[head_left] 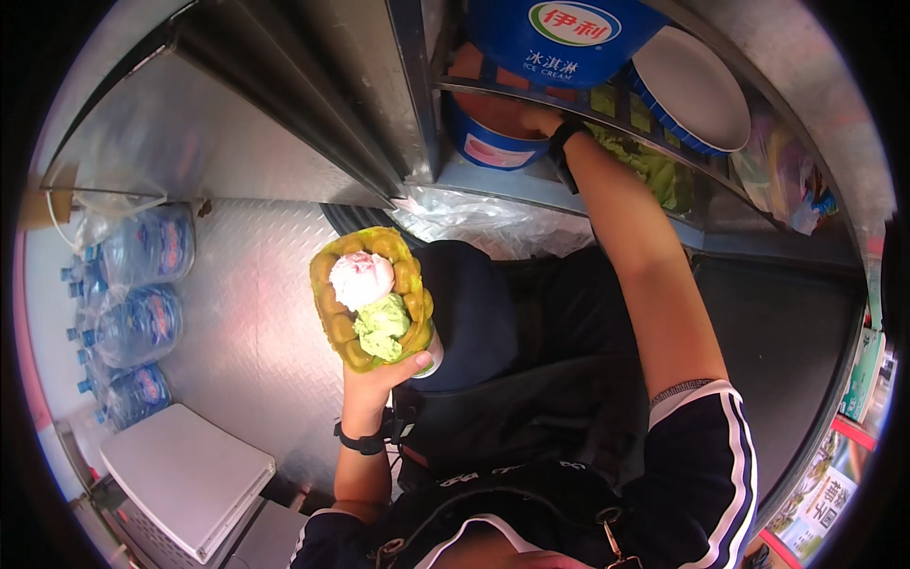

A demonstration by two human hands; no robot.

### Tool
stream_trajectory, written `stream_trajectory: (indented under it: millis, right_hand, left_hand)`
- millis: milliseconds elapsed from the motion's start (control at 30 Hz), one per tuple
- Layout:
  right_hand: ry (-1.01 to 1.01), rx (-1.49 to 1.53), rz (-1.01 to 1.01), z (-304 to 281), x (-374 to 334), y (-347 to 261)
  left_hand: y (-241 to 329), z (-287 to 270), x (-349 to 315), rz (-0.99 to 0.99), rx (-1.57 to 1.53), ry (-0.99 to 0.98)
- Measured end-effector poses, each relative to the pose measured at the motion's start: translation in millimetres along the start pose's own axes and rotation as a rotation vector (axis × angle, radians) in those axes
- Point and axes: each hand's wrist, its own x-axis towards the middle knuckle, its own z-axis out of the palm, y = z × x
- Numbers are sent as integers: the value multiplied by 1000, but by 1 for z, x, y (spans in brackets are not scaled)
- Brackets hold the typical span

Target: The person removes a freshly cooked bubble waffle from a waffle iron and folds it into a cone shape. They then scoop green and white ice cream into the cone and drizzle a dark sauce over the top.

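Observation:
My left hand (387, 372) is wrapped round the base of a paper cup (433, 358) that holds a folded bubble waffle (406, 273). A pale pink scoop of ice cream (361, 281) and a green scoop of ice cream (382, 328) sit side by side in the waffle's hollow. My right arm stretches up to a steel-framed cabinet, where my right hand (542, 119) reaches into a blue tub (458, 133) of pinkish ice cream. The fingers of that hand, and anything in them, are hidden.
Another blue tub (569, 33) stands above, beside a white round lid (692, 87) with a blue rim. Green ice cream (654, 171) lies behind the cabinet's bar. Large water bottles (142, 327) line the left wall, near a white lidded box (190, 479) on the metal floor (251, 284).

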Motion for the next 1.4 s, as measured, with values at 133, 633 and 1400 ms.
stream_trajectory:
  millis: [133,633,1400]
  right_hand:
    - [-28,43,4,9,-3,3]
    - [-40,286,73,29,-12,-2]
    - [-15,1329,518,-21,34,20]
  left_hand:
    - [1,4,1,3,0,-16]
    - [-2,-6,0,-60,29,-8]
    - [0,-7,-5,-112,20,-11]
